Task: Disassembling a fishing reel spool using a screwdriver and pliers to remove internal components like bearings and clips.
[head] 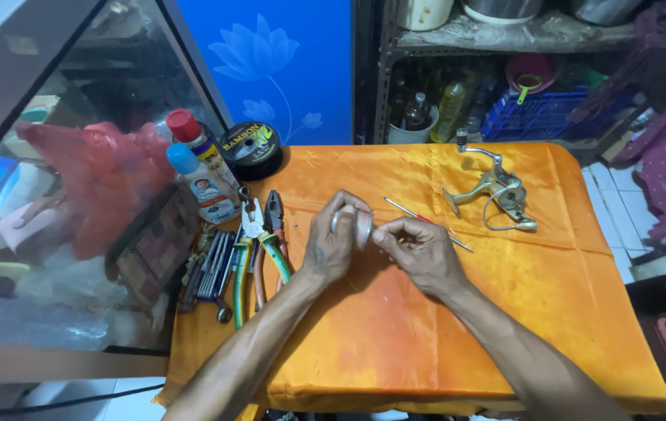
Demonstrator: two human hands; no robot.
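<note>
- Both hands meet over the middle of the orange bench (pixel 395 343), gripping one small spool (pixel 361 228).
- Left hand (pixel 331 242) wraps its side; right hand (pixel 418 248) pinches the other.
- The spool is round, pale and silvery, mostly hidden by fingers.
- Pliers (pixel 264 248) lie left.
- Reel body (pixel 500 193) sits farther right.
</note>
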